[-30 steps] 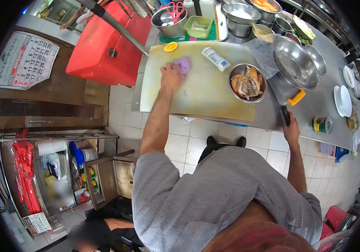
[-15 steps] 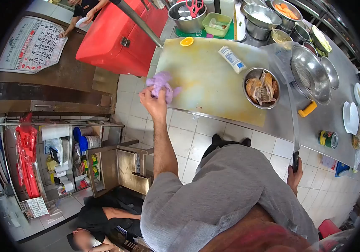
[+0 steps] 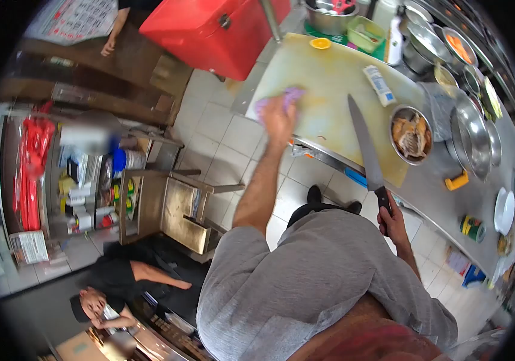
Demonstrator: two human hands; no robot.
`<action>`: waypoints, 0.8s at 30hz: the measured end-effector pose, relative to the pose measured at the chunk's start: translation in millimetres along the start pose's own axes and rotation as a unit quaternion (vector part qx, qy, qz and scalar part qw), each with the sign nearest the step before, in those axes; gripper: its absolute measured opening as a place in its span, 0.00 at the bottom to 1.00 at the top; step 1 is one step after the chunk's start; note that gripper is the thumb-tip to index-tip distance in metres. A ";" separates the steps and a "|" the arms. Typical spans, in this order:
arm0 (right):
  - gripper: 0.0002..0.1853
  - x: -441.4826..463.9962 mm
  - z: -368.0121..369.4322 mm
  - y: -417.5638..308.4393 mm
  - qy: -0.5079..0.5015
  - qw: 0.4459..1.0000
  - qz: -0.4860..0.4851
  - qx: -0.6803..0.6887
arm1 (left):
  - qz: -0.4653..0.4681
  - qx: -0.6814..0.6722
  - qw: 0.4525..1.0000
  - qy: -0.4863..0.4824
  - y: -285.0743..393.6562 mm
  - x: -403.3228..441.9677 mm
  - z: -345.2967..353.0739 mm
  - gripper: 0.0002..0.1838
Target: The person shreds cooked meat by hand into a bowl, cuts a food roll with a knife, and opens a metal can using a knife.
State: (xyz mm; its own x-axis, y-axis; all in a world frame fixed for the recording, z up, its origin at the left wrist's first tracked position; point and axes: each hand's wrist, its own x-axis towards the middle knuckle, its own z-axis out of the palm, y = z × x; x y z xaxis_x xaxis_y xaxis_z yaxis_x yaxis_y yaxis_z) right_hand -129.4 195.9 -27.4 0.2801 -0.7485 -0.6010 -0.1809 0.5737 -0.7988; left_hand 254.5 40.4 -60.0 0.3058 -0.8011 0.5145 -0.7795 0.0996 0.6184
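Observation:
My left hand (image 3: 280, 122) presses a crumpled purple cloth (image 3: 293, 94) against the left part of the yellowed cutting board (image 3: 336, 69); hand and cloth are slightly blurred. In my right hand (image 3: 394, 222) is the black handle of a large chef's knife (image 3: 366, 144). Its broad blade points away from me, over the board's near edge. To the right of the blade is a metal bowl (image 3: 397, 147) with pieces of cooked-looking meat (image 3: 412, 137). A white packet with a blue end (image 3: 379, 85) lies behind the blade. An orange half (image 3: 320, 43) rests at the board's far edge.
A red cooler (image 3: 203, 36) stands beyond the board's left end. Metal colanders (image 3: 471, 132), a yellow-handled item (image 3: 456, 180), a can (image 3: 473, 228) and white plates (image 3: 503, 210) occupy the right side. A person in black (image 3: 113, 280) is at lower left.
My left hand has moved the purple cloth inward from the board's left corner. The knife has swung left, from beside the bowl to over the board. The view has shifted.

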 end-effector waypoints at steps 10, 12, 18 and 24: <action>0.32 87.5 67.4 -52.0 -0.105 0.991 -0.059 -0.063 | 0.085 -0.130 0.987 -0.048 69.2 -53.4 70.7 0.18; 0.32 92.5 58.9 -54.0 -0.114 0.990 -0.056 -0.062 | 0.094 -0.089 0.989 -0.068 52.7 -41.2 68.5 0.20; 0.23 65.8 -15.0 -40.9 -0.140 0.985 -0.035 -0.094 | 0.062 0.076 0.993 -0.061 39.8 -11.7 63.0 0.30; 0.24 29.4 -32.5 -35.4 -0.094 0.986 -0.087 -0.107 | -0.169 0.089 0.981 0.041 64.9 -22.6 20.6 0.40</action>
State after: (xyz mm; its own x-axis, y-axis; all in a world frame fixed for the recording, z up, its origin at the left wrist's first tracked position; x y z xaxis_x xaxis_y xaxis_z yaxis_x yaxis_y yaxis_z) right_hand -145.4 142.8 -17.6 0.4908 -0.7431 -0.4550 -0.3034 0.3438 -0.8887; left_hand 185.8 52.8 -43.7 0.6006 -0.7199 0.3478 -0.7064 -0.2741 0.6525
